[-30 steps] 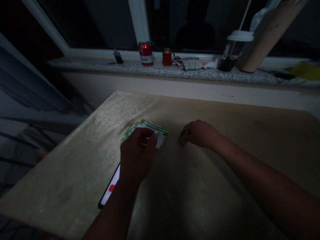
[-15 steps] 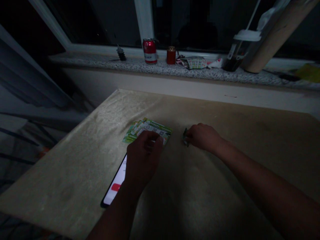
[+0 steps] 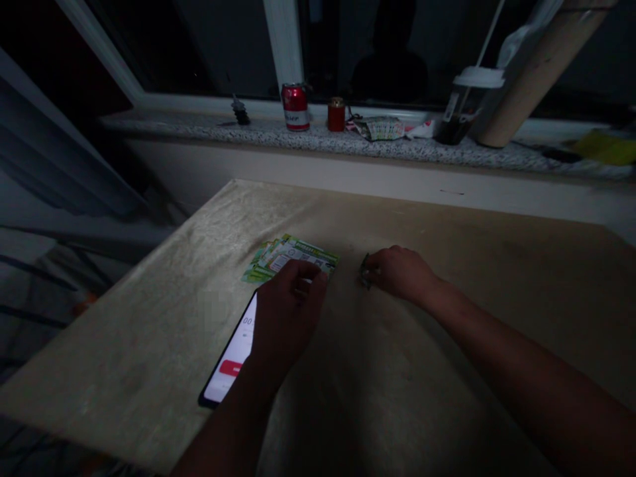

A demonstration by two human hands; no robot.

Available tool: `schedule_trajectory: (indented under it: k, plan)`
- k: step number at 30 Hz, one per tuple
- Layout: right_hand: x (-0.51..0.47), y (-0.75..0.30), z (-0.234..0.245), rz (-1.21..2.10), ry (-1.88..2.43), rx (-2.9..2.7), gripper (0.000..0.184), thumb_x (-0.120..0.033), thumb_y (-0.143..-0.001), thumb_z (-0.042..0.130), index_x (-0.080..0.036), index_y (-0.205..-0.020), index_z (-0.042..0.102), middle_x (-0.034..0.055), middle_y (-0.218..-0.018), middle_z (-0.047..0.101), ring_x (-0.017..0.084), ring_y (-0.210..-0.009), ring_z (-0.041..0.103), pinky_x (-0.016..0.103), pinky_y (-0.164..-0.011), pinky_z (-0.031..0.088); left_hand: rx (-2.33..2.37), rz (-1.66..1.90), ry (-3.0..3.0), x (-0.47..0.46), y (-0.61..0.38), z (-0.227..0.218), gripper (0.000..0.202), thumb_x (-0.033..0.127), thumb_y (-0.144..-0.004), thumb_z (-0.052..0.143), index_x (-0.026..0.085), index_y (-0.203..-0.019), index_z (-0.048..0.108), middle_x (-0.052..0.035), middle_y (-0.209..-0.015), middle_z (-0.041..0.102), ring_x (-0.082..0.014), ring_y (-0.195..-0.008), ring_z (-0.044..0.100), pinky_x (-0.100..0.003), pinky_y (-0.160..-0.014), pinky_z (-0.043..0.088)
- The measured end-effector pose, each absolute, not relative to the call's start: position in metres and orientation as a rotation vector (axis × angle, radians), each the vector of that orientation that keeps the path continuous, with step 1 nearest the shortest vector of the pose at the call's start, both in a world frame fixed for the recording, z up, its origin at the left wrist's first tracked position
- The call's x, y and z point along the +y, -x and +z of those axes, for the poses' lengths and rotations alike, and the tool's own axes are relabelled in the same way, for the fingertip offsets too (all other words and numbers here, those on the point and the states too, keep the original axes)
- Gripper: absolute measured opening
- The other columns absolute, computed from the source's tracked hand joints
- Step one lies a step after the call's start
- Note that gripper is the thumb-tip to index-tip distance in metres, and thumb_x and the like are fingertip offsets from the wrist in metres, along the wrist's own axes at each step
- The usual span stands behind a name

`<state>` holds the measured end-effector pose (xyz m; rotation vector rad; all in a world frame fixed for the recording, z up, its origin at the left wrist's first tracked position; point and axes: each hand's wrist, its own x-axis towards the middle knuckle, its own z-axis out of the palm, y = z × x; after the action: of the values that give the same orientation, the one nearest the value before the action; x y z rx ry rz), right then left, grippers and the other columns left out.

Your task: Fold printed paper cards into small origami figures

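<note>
Phone (image 3: 231, 361): lies flat on the table (image 3: 472, 278), screen lit, white with a red patch; its far end is hidden under the left wrist
Left hand (image 3: 291, 311): palm down, fingers bent, fingertips resting on the near right corner of the cards; too dark to tell whether it grips a card or only presses on it
Cards (image 3: 285, 255): green and white, loosely fanned stack lying flat on the table, just beyond the left hand and touching its fingertips; left part of the fan uncovered
Right hand (image 3: 400, 273): knuckles up, fingers closed in a pinch on a small green piece
Small green piece (image 3: 366, 273): at the right hand's fingertips, on its left side, down at the table surface, near the cards but apart from them
Windowsill (image 3: 199, 126): speckled stone, beyond the table
On the sill, left to right: red can (image 3: 295, 106), small red jar (image 3: 336, 114), crumpled packet (image 3: 380, 127), lidded cup with straw (image 3: 464, 106), cardboard tube (image 3: 531, 73) leaning
</note>
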<state>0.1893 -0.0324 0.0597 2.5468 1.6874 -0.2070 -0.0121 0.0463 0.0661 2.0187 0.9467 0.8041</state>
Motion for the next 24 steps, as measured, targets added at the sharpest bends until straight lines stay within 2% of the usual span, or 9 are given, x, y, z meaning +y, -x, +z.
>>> schedule_trajectory:
  k: [5,11,14,18,21,24]
  plan:
    - [-0.034,-0.192,0.064,-0.156,-2.567,1.743,0.025,-0.031,-0.088,0.059,-0.028,-0.105,0.078,0.0073,-0.099,0.079,0.026,-0.089,0.073,0.031,-0.068,0.05,0.963,0.827,-1.999,0.047,0.014,0.07,0.011,0.03,-0.084,0.066,0.019,-0.086,0.068,0.0005,-0.072,0.073,-0.0145,-0.06,0.069,-0.022,-0.056,0.053]
    - [-0.025,-0.177,0.071,-0.057,-2.456,1.995,0.029,-0.03,-0.093,0.056,-0.022,-0.115,0.073,0.0093,-0.111,0.076,0.026,-0.096,0.071,0.033,-0.076,0.052,1.008,0.89,-1.935,0.056,0.018,0.069,0.013,0.031,-0.083,0.067,0.018,-0.086,0.07,-0.0002,-0.072,0.074,-0.0139,-0.059,0.068,-0.021,-0.054,0.053]
    - [-0.017,-0.161,0.061,-0.035,-2.253,2.253,0.026,-0.023,-0.096,0.053,-0.02,-0.113,0.072,0.0099,-0.117,0.073,0.024,-0.104,0.068,0.033,-0.084,0.051,1.018,0.903,-1.955,0.06,0.019,0.067,0.014,0.031,-0.084,0.067,0.018,-0.087,0.07,-0.0004,-0.075,0.074,-0.0138,-0.061,0.069,-0.022,-0.056,0.053]
    - [-0.008,-0.147,0.038,0.073,-2.048,2.472,0.03,-0.02,-0.1,0.047,-0.015,-0.122,0.067,0.0155,-0.135,0.063,0.027,-0.114,0.061,0.042,-0.095,0.046,1.034,0.893,-2.004,0.061,0.019,0.067,0.013,0.03,-0.084,0.065,0.018,-0.087,0.069,-0.001,-0.077,0.074,-0.0137,-0.06,0.068,-0.023,-0.057,0.054]
    - [-0.003,-0.146,0.022,0.127,-1.886,2.593,0.03,-0.02,-0.102,0.044,-0.011,-0.121,0.066,0.0171,-0.131,0.064,0.027,-0.112,0.06,0.042,-0.094,0.044,1.04,0.881,-2.029,0.061,0.021,0.068,0.011,0.028,-0.083,0.065,0.017,-0.086,0.069,-0.0009,-0.075,0.074,-0.0134,-0.058,0.067,-0.023,-0.057,0.054]
    - [0.0,-0.15,0.015,0.158,-1.791,2.661,0.029,-0.018,-0.102,0.044,-0.011,-0.114,0.069,0.0156,-0.117,0.071,0.026,-0.102,0.062,0.041,-0.087,0.045,1.061,0.899,-1.981,0.064,0.023,0.068,0.013,0.03,-0.083,0.065,0.018,-0.087,0.07,-0.0017,-0.076,0.075,-0.0141,-0.058,0.068,-0.023,-0.055,0.053]
